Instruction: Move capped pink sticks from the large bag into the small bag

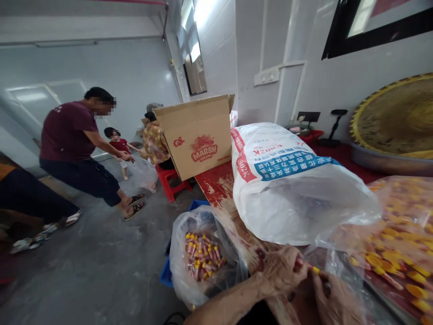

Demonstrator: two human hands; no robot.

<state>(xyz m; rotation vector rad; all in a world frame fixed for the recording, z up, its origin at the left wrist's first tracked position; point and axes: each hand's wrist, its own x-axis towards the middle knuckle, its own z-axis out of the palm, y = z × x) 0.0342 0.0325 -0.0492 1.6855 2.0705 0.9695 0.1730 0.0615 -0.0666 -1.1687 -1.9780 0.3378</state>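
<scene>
Over the table edge, my left hand [284, 268] is closed, with fingers curled round a small pinkish tube, mostly hidden. Its yellow cap [315, 270] shows between the two hands. My right hand [334, 295] is closed too, thumb and fingers pinched at the yellow end. Below and left of my hands, a clear plastic bag [177, 246] lines a blue crate [165, 273] and holds many small clear tubes [203, 257] with yellow caps and pink contents. To the right lie many loose yellow pieces [389, 234], some with pinkish stems, partly under clear plastic.
A white woven sack [287, 203] lies on the worn red table [216, 185]. Beyond it stands a cardboard box [199, 140]. A red stool [169, 180] holds a seated person. Another person [71, 135] bends by a child and a clear bag. A large round fan-like object [399, 117] is at right.
</scene>
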